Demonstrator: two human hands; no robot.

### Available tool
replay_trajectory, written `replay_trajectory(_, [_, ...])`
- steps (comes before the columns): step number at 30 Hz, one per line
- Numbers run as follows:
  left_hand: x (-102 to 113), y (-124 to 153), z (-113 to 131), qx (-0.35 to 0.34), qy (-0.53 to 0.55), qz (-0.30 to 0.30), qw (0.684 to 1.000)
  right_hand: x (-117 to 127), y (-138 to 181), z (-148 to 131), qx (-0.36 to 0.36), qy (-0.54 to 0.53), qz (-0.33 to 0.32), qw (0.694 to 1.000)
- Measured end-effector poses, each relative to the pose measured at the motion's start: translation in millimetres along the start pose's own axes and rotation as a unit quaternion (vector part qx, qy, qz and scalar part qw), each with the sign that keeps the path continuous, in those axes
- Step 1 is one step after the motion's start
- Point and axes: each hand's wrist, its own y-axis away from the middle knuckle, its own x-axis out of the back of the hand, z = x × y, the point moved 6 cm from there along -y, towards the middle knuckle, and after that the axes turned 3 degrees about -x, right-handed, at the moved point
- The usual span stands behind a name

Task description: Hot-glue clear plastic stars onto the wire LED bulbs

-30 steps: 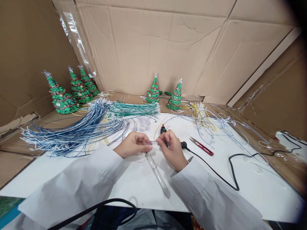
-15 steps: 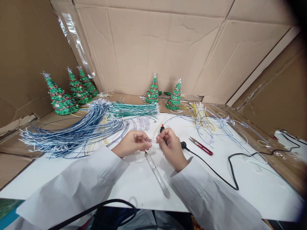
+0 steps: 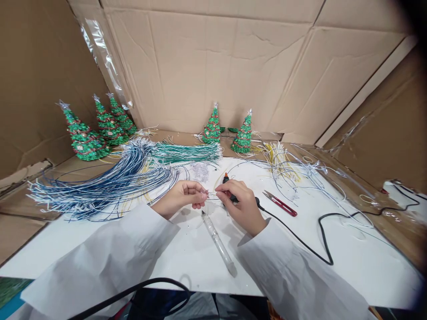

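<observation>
My left hand (image 3: 183, 198) and my right hand (image 3: 240, 202) meet over the white table top (image 3: 333, 284), fingertips pinched together on a small clear piece (image 3: 210, 194) with a thin wire; I cannot make out more of it. Under my right hand lies a black glue gun (image 3: 227, 181) with an orange tip. A clear glue stick (image 3: 218, 241) rests on the table just in front of my hands. Both arms wear white sleeves.
Blue-white wires (image 3: 100, 184) fan out at the left, green wires (image 3: 187, 152) and yellow wires (image 3: 278, 158) lie behind. Small green trees stand at the left (image 3: 85, 138) and back (image 3: 212, 126). Red snips (image 3: 279, 203) and a black cord (image 3: 320, 240) lie at the right. Cardboard walls surround.
Both hands have shifted slightly up and away from me. My right hand has turned flatter, with its fingers reaching left to the small piece.
</observation>
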Motion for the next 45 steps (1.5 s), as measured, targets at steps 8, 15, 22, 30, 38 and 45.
replay_trajectory(8, [-4.7,0.9,-2.1,0.011,0.018,0.002,1.000,-3.8,1.9,-2.7,0.016,0.011,-0.025,0.999])
replay_trajectory(15, [-8.5,2.0,-1.5,0.014,0.027,0.011,0.999,-5.6,3.8,2.1,-0.029,-0.049,-0.004,0.998])
replay_trajectory(22, [-9.5,1.5,-0.8,0.004,0.014,0.004,1.000,-10.8,5.1,10.2,-0.100,-0.117,-0.013,0.988])
replay_trajectory(30, [-7.0,1.0,-3.5,-0.020,-0.023,0.019,0.999,-17.3,7.3,19.7,-0.156,-0.168,-0.034,0.973])
replay_trajectory(38, [-6.9,2.8,5.2,-0.106,-0.143,0.037,0.983,-19.9,9.0,25.7,-0.185,-0.185,-0.038,0.964])
replay_trajectory(45, [-9.0,9.2,13.3,-0.216,-0.317,0.061,0.922,-21.4,10.3,28.9,-0.188,-0.176,-0.038,0.966])
